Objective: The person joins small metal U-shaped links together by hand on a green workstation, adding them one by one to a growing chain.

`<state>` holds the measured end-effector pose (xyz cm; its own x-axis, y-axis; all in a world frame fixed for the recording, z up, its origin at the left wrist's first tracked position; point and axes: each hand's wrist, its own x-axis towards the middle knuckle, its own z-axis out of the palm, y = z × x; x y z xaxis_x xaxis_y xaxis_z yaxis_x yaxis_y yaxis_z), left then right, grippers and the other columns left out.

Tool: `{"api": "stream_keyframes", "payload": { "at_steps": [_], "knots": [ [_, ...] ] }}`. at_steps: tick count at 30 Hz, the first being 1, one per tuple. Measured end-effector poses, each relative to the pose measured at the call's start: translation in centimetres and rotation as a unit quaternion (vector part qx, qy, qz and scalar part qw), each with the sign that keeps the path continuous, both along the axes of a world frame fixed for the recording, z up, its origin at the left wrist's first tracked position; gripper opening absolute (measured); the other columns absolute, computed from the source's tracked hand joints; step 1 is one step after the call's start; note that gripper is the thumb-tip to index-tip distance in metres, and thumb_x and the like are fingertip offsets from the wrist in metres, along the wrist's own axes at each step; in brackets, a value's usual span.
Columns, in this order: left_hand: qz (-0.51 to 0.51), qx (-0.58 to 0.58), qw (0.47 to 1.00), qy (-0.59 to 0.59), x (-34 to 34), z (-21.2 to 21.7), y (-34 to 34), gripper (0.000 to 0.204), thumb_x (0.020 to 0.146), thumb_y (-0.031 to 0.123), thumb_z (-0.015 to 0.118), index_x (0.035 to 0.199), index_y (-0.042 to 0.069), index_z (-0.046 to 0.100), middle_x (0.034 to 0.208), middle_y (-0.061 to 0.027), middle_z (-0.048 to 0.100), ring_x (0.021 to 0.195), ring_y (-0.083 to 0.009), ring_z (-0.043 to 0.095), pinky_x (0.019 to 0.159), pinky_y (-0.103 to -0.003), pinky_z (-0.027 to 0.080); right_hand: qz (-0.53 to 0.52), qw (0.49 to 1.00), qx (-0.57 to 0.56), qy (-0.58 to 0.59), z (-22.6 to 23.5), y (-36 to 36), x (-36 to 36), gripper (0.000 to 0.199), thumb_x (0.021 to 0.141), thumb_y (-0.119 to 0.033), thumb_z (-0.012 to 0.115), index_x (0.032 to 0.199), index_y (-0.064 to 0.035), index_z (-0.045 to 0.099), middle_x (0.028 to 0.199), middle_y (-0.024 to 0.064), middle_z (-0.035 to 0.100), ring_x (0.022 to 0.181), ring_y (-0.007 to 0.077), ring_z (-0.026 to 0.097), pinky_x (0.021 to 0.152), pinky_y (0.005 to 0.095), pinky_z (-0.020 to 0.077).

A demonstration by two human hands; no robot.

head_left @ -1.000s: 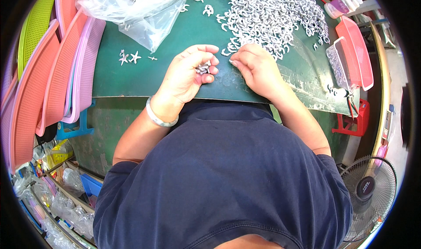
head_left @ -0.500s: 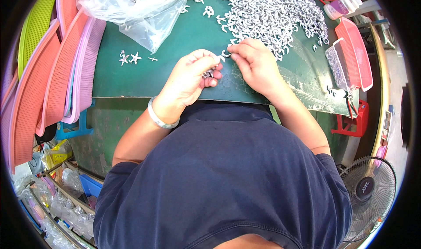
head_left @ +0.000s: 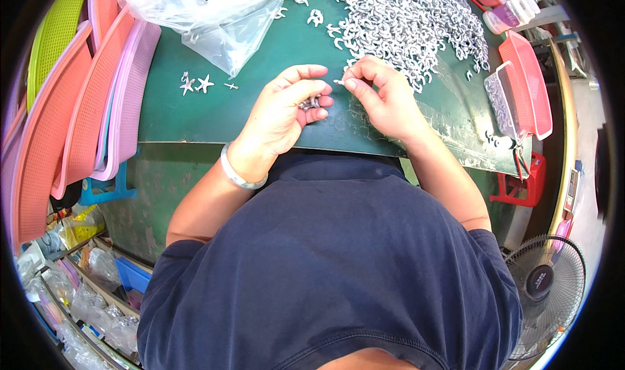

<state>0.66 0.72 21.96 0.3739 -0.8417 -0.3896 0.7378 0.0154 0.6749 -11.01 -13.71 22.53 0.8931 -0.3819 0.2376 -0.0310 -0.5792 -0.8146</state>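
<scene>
My left hand is curled, palm turned up, around several small silvery metal pieces; its thumb and forefinger stand apart. Just to the right, my right hand pinches one small silvery piece between thumb and forefinger. That piece is too small to make out its full shape. Beyond both hands spreads a large pile of silvery crescent-shaped metal pieces on the green tabletop. Left of my left hand lie two star-shaped pieces, one of them a silvery star, and a small cross-like piece.
A clear plastic bag lies at the far left of the table. Pink and purple perforated baskets lean along the left side. At right are a pink basket, a clear tray of small pieces, a red stool and a fan.
My right hand has drawn slightly away from the left with a small piece in its pinch. The left thumb and forefinger have parted, letting go of the piece at their tips.
</scene>
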Motion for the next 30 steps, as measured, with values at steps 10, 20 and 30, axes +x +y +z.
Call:
{"api": "stream_keyframes", "payload": {
  "at_steps": [10, 20, 30],
  "knots": [
    [-0.003, -0.047, 0.998, 0.029, 0.1, -0.8, -0.2, 0.006, 0.086, 0.009, 0.054, 0.088, 0.003, 0.053, 0.084, -0.0091, 0.058, 0.074, -0.0159, 0.058, 0.062, -0.025, 0.049, -0.012, 0.962, -0.272, -0.024, -0.5, -1.2, 0.0, 0.011, 0.072, -0.008, 0.064, 0.082, -0.0056, 0.065, 0.081, 0.0077, 0.055, 0.080, 0.0276, 0.053, 0.071, 0.0373, 0.0428],
    [0.008, -0.038, 0.998, 0.041, 0.5, -0.4, 0.0, 0.014, 0.084, 0.007, 0.054, 0.096, 0.000, 0.053, 0.084, -0.0095, 0.058, 0.073, -0.0183, 0.060, 0.059, -0.025, 0.050, 0.033, 0.966, -0.258, 0.010, 0.3, -1.2, -0.7, 0.012, 0.070, -0.008, 0.065, 0.082, -0.0067, 0.065, 0.081, 0.0074, 0.054, 0.081, 0.0258, 0.053, 0.073, 0.0347, 0.0423],
    [-0.001, -0.016, 1.000, 0.016, 0.2, -0.4, -0.1, 0.015, 0.083, 0.002, 0.054, 0.097, -0.002, 0.057, 0.084, -0.0097, 0.060, 0.070, -0.0164, 0.061, 0.055, -0.022, 0.049, 0.039, 0.967, -0.250, 0.019, -0.3, -1.0, -0.4, 0.009, 0.073, -0.006, 0.061, 0.082, -0.0040, 0.064, 0.079, 0.0079, 0.056, 0.077, 0.0268, 0.054, 0.070, 0.0356, 0.0432]
  ]
}}
